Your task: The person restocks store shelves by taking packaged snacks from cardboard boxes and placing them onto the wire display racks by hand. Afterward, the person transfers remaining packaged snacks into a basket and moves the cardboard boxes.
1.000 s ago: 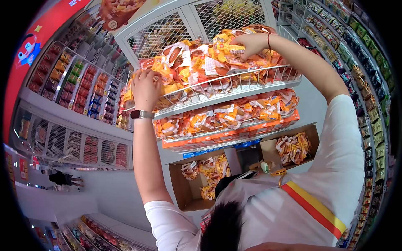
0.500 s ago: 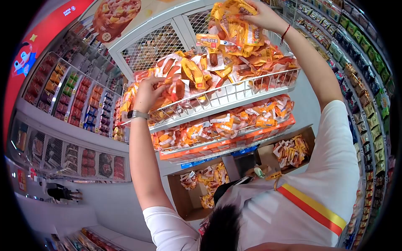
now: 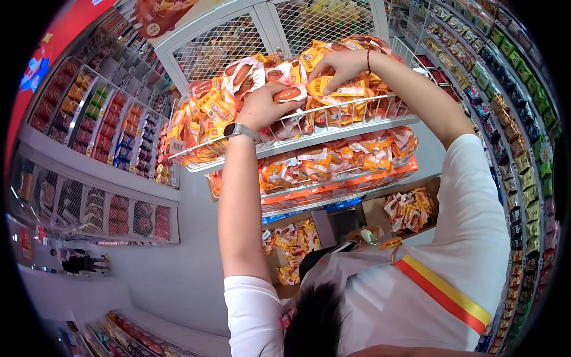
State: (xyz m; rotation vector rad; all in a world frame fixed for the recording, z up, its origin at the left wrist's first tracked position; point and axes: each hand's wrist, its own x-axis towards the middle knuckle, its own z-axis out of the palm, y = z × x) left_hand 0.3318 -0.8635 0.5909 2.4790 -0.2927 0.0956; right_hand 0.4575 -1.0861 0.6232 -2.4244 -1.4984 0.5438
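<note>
My left hand (image 3: 264,108), with a watch on the wrist, pinches the left end of a packet with a red-brown sausage (image 3: 290,94) in the top wire basket (image 3: 333,125). To its right, my right hand (image 3: 342,66), a red string on its wrist, lies on the heap with thumb and fingers spread. Under its fingers is a yellow packet (image 3: 345,88); no packet is lifted in it. Yellow, orange and white packets (image 3: 217,107) heap up around both hands.
A lower basket of similar packets (image 3: 318,166) hangs below. Cardboard boxes (image 3: 373,215) with packets stand beneath. White mesh doors (image 3: 223,50) rise behind the top basket. Snack shelves (image 3: 529,172) line the right, more shelves (image 3: 101,125) the left. People (image 3: 83,262) are far off at left.
My left hand has moved right along the basket to the sausage packet. My right hand, which held up several yellow packets half a second ago, is down on the heap with its fingers spread.
</note>
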